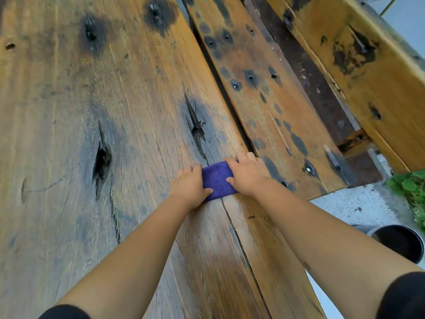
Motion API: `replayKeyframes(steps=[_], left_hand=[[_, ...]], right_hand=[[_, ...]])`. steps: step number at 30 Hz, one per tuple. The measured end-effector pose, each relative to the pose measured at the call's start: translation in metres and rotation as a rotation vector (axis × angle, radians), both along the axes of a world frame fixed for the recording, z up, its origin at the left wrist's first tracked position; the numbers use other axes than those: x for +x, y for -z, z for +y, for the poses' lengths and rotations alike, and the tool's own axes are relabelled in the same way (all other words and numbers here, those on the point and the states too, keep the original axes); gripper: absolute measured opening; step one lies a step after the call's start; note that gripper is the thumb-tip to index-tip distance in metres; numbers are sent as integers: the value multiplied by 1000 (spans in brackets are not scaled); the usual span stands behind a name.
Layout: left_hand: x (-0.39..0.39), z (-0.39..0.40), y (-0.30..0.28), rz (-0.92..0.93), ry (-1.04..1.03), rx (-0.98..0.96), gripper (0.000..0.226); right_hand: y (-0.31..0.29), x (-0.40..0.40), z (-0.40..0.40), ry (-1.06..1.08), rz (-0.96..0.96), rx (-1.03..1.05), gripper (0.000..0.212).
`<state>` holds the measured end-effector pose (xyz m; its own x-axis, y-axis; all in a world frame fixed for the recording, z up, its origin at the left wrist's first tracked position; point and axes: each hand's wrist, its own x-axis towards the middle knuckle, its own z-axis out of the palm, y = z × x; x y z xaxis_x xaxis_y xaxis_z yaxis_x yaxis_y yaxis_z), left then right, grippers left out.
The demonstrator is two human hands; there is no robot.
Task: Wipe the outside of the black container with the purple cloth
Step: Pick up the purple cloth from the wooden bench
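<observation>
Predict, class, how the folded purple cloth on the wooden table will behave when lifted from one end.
The purple cloth looks soft and folded, so it will probably droop and unfold rather than stay flat. It seems light, since it lies thin between the left hand and right hand. On the rough wooden table it should drag, not slide.

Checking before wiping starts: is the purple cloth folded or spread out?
Folded: the purple cloth lies as a small compact rectangle on the wooden table, left hand and right hand at its ends.
</observation>
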<state>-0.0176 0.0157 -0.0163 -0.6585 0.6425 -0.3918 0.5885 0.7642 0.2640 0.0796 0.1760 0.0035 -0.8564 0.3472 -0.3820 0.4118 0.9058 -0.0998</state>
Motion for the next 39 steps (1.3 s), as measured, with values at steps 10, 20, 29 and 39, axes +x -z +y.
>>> replayKeyframes(steps=[10, 20, 29, 39], left_hand=[[-2, -7, -6, -58, -5, 39, 26], [3, -8, -12, -262, -161, 186, 23], [20, -23, -40, -442, -203, 326, 29], [84, -32, -109, -485, 61, 217, 13]], right_hand=[[-14, 18, -6, 76, 54, -72, 31], [-18, 24, 3, 137, -49, -129, 28], [-24, 59, 3, 219, 79, -450, 20], [-67, 146, -4, 367, -39, -882, 21]])
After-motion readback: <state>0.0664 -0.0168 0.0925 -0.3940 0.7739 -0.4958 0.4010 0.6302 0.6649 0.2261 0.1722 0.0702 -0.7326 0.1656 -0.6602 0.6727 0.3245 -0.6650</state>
